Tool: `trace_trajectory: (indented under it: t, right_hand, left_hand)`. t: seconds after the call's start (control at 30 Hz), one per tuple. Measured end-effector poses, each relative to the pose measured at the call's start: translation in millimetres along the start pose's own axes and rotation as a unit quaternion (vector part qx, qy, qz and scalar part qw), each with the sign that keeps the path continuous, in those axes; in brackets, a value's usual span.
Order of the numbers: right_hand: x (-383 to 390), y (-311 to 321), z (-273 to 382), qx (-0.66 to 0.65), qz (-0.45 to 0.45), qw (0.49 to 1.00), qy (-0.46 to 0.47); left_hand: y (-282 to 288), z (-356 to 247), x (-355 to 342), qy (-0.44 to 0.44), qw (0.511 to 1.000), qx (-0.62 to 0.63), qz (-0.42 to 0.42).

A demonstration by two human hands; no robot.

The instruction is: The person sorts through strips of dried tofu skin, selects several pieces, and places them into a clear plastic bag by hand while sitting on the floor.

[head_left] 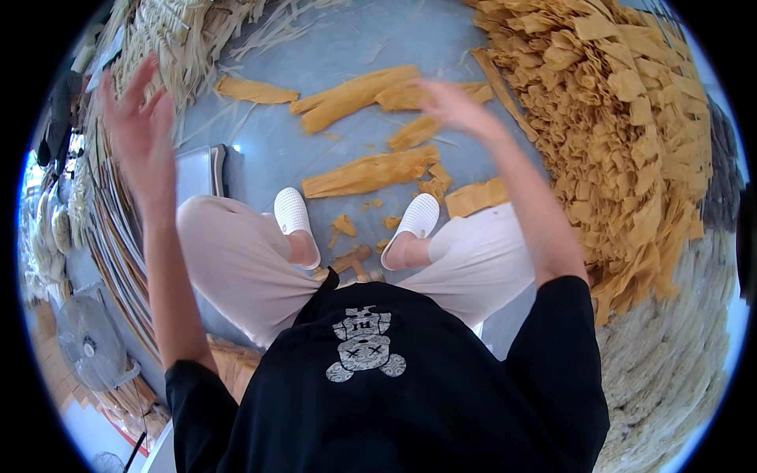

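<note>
My left hand (pixel 140 118) is raised at the upper left with its fingers spread, a little blurred and holding nothing. Below it in the picture lie long thin brown rods or strips (pixel 118 225). My right hand (pixel 453 106) is lifted at the upper middle, fingers stretched out to the left and smeared by motion; nothing shows in it. Behind that hand, a flat mustard-yellow crinkled strip (pixel 351 93) lies on the grey floor. Nearer my feet is another yellow strip (pixel 367 171), with torn yellow scraps (pixel 342 227) close by.
A tall heap of ruffled yellow sheets (pixel 607 118) fills the right side, with pale fibrous bundles (pixel 662 347) below it. Cream-coloured strips (pixel 169 39) pile up at the upper left. A grey box-like object (pixel 195 172) stands beside my left knee. A fan (pixel 91 343) is at the lower left.
</note>
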State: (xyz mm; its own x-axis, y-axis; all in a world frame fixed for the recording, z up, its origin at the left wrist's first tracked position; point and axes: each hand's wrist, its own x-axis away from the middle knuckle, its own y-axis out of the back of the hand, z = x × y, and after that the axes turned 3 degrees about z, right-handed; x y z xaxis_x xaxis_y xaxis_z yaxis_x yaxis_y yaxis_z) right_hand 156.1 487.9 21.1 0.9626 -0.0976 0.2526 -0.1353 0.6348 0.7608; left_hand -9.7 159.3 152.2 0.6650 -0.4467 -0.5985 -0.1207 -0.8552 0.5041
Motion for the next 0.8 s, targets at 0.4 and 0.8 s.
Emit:
trace_trajectory:
  t: [0.4,0.8]
  right_hand:
    - [4,-253,-80,0.160,0.076,0.977,-0.116]
    - [-12,-192,7,-0.042,-0.204,0.978,-0.007]
  left_hand:
    - [-64,8,2,0.152,0.969,0.059,0.184]
    - [-74,34,11,0.219,0.946,0.173,0.167]
